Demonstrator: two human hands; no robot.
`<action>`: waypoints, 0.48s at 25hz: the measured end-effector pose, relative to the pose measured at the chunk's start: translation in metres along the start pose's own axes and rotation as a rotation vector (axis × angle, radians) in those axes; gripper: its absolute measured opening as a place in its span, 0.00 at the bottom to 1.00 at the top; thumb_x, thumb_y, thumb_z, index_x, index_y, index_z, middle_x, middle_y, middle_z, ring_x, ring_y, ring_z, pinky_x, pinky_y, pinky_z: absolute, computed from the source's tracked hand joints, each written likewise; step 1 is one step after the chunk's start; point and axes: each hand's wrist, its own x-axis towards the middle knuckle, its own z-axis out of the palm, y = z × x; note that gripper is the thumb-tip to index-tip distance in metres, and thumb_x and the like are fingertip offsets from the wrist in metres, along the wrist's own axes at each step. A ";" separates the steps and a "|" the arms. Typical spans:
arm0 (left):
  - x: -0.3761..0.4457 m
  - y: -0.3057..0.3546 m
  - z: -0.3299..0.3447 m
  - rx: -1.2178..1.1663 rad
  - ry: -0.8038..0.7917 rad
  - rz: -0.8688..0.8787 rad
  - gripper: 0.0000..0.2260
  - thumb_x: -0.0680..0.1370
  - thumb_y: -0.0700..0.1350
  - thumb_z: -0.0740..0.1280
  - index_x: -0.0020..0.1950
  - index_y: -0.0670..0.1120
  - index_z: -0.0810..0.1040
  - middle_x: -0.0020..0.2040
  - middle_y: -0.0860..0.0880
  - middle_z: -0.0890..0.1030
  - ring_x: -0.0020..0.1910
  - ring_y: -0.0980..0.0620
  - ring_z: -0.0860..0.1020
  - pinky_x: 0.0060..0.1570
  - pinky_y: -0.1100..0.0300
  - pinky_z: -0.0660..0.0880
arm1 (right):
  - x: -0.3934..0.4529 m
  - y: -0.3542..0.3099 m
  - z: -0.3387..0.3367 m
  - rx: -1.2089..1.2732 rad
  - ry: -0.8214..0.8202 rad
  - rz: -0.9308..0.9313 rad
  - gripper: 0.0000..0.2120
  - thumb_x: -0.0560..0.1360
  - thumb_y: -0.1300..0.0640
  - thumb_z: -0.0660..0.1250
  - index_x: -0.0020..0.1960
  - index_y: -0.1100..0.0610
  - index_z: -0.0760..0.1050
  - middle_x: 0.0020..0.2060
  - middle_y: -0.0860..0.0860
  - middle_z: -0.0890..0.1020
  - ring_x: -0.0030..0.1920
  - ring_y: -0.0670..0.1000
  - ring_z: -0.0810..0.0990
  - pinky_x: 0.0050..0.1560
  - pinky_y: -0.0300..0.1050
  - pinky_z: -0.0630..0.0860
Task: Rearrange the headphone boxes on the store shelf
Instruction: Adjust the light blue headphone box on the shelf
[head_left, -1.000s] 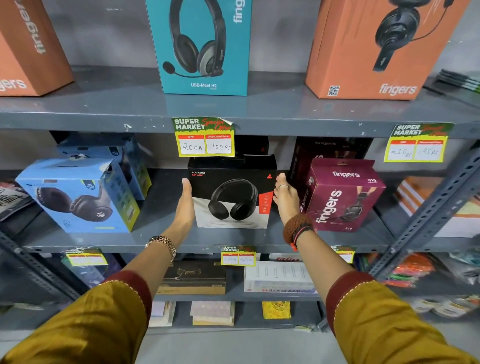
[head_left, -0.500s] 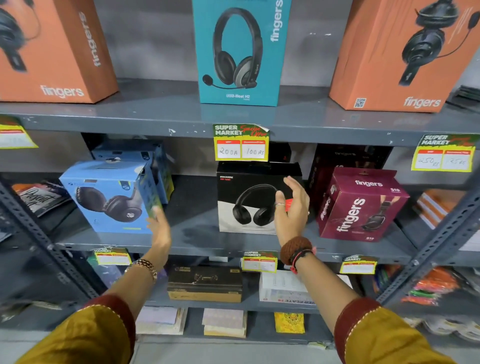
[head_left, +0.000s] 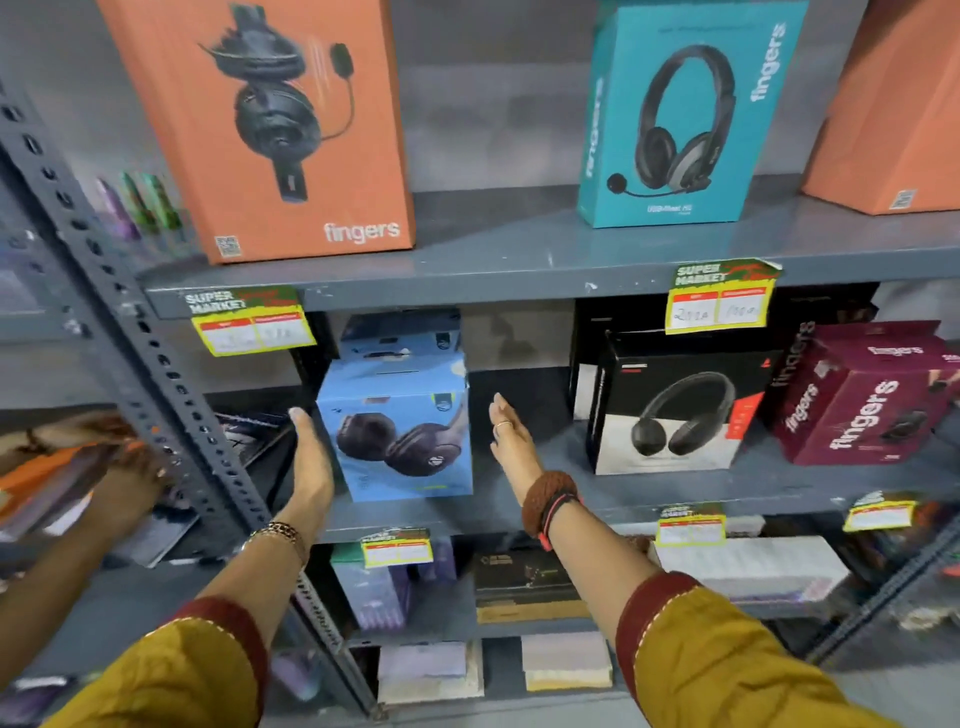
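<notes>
Standing on the grey shelf (head_left: 519, 514), the blue headphone box (head_left: 397, 426) is sitting left of the black box (head_left: 675, 405). The left hand (head_left: 310, 457) is lying flat and open against its left side; the right hand (head_left: 511, 434) is hovering open just beside its right.

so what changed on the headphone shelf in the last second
Both hands let go of the black headphone box and went left to the blue headphone box. The left hand now lies flat against the blue box's left side; the right hand is open just off its right side, not touching. The black box stands where it was, beside the maroon box; the blue box has not visibly moved.
</notes>
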 end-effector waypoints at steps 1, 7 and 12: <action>0.004 0.003 -0.003 0.012 -0.057 0.000 0.32 0.74 0.69 0.42 0.72 0.56 0.62 0.75 0.48 0.64 0.71 0.48 0.65 0.69 0.52 0.62 | 0.002 0.002 0.012 0.000 -0.007 0.003 0.24 0.78 0.46 0.54 0.73 0.50 0.58 0.75 0.49 0.61 0.74 0.51 0.60 0.75 0.52 0.56; 0.009 0.006 -0.007 -0.001 -0.146 -0.039 0.31 0.73 0.71 0.46 0.67 0.55 0.69 0.71 0.46 0.70 0.62 0.49 0.73 0.61 0.53 0.67 | 0.011 0.010 0.046 0.068 0.124 0.071 0.25 0.76 0.41 0.56 0.70 0.48 0.66 0.71 0.49 0.68 0.70 0.51 0.67 0.73 0.50 0.61; 0.009 0.006 -0.012 0.014 -0.220 -0.097 0.45 0.62 0.78 0.49 0.74 0.56 0.62 0.75 0.48 0.65 0.73 0.46 0.64 0.72 0.44 0.59 | 0.019 0.014 0.050 0.113 0.192 0.020 0.19 0.77 0.48 0.56 0.67 0.48 0.69 0.69 0.48 0.71 0.69 0.50 0.69 0.73 0.49 0.62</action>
